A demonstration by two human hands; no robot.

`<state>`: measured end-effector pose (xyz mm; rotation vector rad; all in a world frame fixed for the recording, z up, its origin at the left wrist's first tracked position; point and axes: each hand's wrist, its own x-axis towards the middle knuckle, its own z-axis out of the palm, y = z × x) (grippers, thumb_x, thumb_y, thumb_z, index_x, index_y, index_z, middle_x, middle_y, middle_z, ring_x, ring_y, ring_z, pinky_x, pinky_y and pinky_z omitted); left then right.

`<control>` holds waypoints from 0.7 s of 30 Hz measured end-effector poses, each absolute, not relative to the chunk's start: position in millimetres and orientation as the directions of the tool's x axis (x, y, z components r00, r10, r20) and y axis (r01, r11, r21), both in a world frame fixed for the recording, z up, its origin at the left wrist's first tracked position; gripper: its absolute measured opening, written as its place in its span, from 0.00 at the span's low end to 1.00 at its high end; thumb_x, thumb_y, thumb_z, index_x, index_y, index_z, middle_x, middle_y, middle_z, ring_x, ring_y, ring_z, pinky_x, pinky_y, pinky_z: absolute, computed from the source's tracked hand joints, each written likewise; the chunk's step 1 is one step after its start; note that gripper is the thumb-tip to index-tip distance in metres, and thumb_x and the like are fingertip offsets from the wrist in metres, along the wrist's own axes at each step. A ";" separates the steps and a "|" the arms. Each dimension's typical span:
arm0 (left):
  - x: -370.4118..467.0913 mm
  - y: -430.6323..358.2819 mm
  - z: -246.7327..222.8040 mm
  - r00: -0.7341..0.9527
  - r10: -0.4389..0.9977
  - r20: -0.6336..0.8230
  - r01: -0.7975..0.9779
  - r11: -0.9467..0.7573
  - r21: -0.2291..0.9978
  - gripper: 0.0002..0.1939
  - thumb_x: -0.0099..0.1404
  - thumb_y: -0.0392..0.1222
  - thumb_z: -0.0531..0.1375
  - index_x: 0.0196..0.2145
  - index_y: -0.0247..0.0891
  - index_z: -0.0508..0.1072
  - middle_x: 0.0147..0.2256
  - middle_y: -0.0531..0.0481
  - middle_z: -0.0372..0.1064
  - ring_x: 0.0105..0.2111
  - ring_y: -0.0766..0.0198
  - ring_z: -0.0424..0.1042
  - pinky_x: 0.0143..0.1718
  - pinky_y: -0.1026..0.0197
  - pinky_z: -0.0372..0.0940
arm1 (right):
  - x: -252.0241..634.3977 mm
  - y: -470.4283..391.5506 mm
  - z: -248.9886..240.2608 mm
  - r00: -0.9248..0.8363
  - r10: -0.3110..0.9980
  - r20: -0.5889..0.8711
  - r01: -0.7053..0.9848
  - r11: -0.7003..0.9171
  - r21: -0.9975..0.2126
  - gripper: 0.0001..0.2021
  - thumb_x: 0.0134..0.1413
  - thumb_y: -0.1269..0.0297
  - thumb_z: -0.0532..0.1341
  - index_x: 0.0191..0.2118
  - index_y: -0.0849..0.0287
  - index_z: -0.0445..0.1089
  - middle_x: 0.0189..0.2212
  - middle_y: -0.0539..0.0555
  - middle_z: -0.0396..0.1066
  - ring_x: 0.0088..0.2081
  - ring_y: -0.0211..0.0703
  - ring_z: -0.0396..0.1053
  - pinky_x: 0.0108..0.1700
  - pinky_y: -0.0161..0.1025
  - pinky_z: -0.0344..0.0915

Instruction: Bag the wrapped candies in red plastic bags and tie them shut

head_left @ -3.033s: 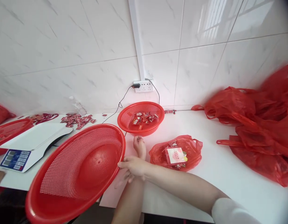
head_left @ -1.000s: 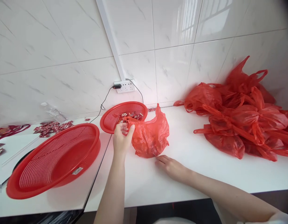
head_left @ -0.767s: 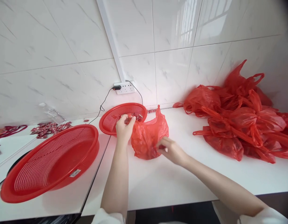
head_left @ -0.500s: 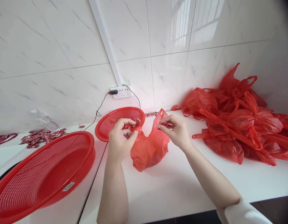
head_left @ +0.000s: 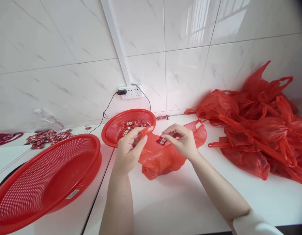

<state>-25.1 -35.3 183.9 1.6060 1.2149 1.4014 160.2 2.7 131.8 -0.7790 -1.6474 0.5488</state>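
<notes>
Leftmost, a big basket (head_left: 23, 195) sits on the table (head_left: 165, 209), with a small basket (head_left: 114, 126) of packets beyond it. Next, the left hand (head_left: 131, 148) has its grip pinched on an edge of the red bag (head_left: 163, 163), which lies on the table. Over the bag, the right hand (head_left: 184, 140) grasps a small packet (head_left: 161, 141) between thumb and fingers. Farther right, red bags pile up (head_left: 261, 130).

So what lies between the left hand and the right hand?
The head view shows a thin red plastic bag, held by the left hand, and a small dark-red printed packet, pinched by the right hand.
</notes>
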 end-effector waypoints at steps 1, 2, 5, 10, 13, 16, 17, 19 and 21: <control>-24.4 -36.0 184.2 -0.011 0.936 0.351 0.210 -0.341 0.916 0.14 0.57 0.44 0.64 0.42 0.41 0.78 0.38 0.45 0.76 0.43 0.49 0.74 0.43 0.53 0.69 | 160.5 2.6 132.2 -0.146 0.725 0.673 0.261 0.685 -0.681 0.05 0.59 0.61 0.62 0.36 0.55 0.73 0.32 0.51 0.75 0.29 0.38 0.70 0.30 0.36 0.67; -23.9 -36.2 184.4 -0.018 0.934 0.357 0.207 -0.346 0.915 0.15 0.56 0.45 0.65 0.42 0.41 0.78 0.38 0.46 0.76 0.43 0.49 0.74 0.42 0.53 0.69 | 161.8 2.3 133.2 -0.181 0.709 0.682 0.345 0.695 -0.631 0.06 0.60 0.62 0.60 0.37 0.54 0.74 0.36 0.52 0.76 0.33 0.40 0.71 0.31 0.36 0.67; -23.8 -34.6 185.2 -0.056 0.927 0.371 0.209 -0.352 0.912 0.14 0.57 0.46 0.64 0.41 0.40 0.79 0.40 0.45 0.76 0.42 0.50 0.74 0.40 0.53 0.69 | 172.6 -0.2 139.0 -0.178 0.668 0.723 0.619 0.647 -0.445 0.08 0.63 0.63 0.57 0.41 0.53 0.73 0.44 0.54 0.75 0.46 0.46 0.71 0.42 0.42 0.68; -27.1 -28.2 184.0 -0.161 0.916 0.367 0.260 -0.320 0.911 0.14 0.58 0.48 0.63 0.39 0.38 0.79 0.37 0.44 0.76 0.39 0.53 0.74 0.39 0.56 0.68 | 211.9 0.8 141.4 -0.034 0.751 0.660 0.898 0.314 -0.310 0.23 0.52 0.56 0.64 0.54 0.56 0.66 0.58 0.64 0.64 0.57 0.64 0.62 0.53 0.62 0.59; -29.0 -24.5 182.8 -0.187 0.881 0.434 0.299 -0.370 0.880 0.12 0.58 0.46 0.64 0.38 0.40 0.80 0.38 0.45 0.74 0.40 0.56 0.72 0.41 0.57 0.68 | 234.1 8.2 137.8 0.012 0.906 0.424 0.890 0.184 -0.417 0.20 0.50 0.60 0.63 0.50 0.57 0.67 0.41 0.61 0.74 0.39 0.57 0.72 0.38 0.51 0.67; -33.0 -21.1 182.5 -0.157 0.860 0.486 0.256 -0.440 0.861 0.13 0.56 0.44 0.65 0.41 0.42 0.79 0.47 0.46 0.70 0.48 0.54 0.70 0.49 0.56 0.66 | 244.0 12.2 141.5 -0.002 0.948 0.318 0.774 0.204 -0.600 0.04 0.53 0.64 0.58 0.33 0.56 0.70 0.22 0.51 0.70 0.24 0.44 0.68 0.27 0.40 0.63; -35.1 -19.8 182.3 -0.143 0.860 0.490 0.216 -0.456 0.863 0.17 0.55 0.44 0.66 0.44 0.43 0.78 0.50 0.46 0.69 0.50 0.54 0.69 0.52 0.55 0.65 | 244.6 12.0 144.4 0.021 0.929 0.371 0.713 0.246 -0.656 0.05 0.54 0.64 0.58 0.30 0.57 0.69 0.21 0.50 0.69 0.24 0.42 0.67 0.27 0.39 0.63; -39.8 -16.7 180.9 -0.107 0.869 0.483 0.130 -0.469 0.873 0.28 0.53 0.43 0.67 0.53 0.47 0.71 0.54 0.46 0.67 0.52 0.54 0.68 0.54 0.54 0.65 | 244.6 10.1 150.0 0.102 0.855 0.509 0.595 0.357 -0.720 0.07 0.56 0.62 0.58 0.30 0.57 0.68 0.24 0.50 0.71 0.26 0.41 0.69 0.30 0.38 0.65; -43.2 -12.8 178.1 -0.082 0.886 0.457 0.071 -0.453 0.889 0.35 0.52 0.42 0.68 0.57 0.49 0.65 0.53 0.46 0.67 0.51 0.55 0.69 0.52 0.53 0.67 | 246.1 8.9 152.3 0.140 0.803 0.579 0.535 0.430 -0.727 0.08 0.56 0.59 0.59 0.34 0.57 0.69 0.31 0.52 0.73 0.33 0.43 0.72 0.36 0.40 0.68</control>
